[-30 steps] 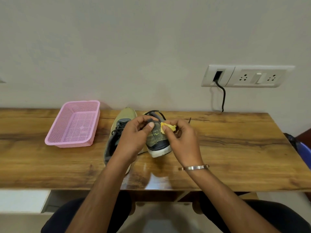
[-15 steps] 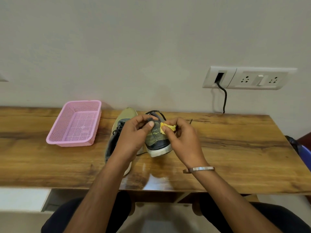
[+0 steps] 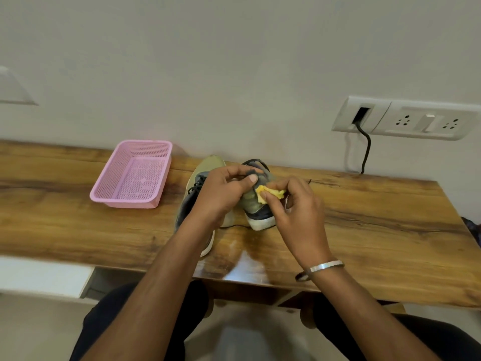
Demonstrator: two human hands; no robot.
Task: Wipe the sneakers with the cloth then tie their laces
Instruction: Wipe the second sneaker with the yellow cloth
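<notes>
Two olive and dark grey sneakers stand on the wooden table (image 3: 364,230). The right sneaker (image 3: 257,209) is tilted with its white-soled end toward me. My left hand (image 3: 223,194) grips its upper part, thumb pressed on the side. My right hand (image 3: 294,207) pinches a small yellow cloth (image 3: 270,193) against the sneaker's side. The left sneaker (image 3: 200,178) lies flat behind my left wrist, partly hidden, its black laces loose. A black lace (image 3: 234,226) trails on the table between the sneakers.
A pink plastic basket (image 3: 135,175) sits on the table to the left of the sneakers. On the wall at the right is a socket panel (image 3: 406,118) with a black cable (image 3: 365,149) hanging down to the table's back edge.
The yellow cloth and my right hand have slid slightly down along the sneaker's side. My left hand keeps its grip. The view has shifted a little.
</notes>
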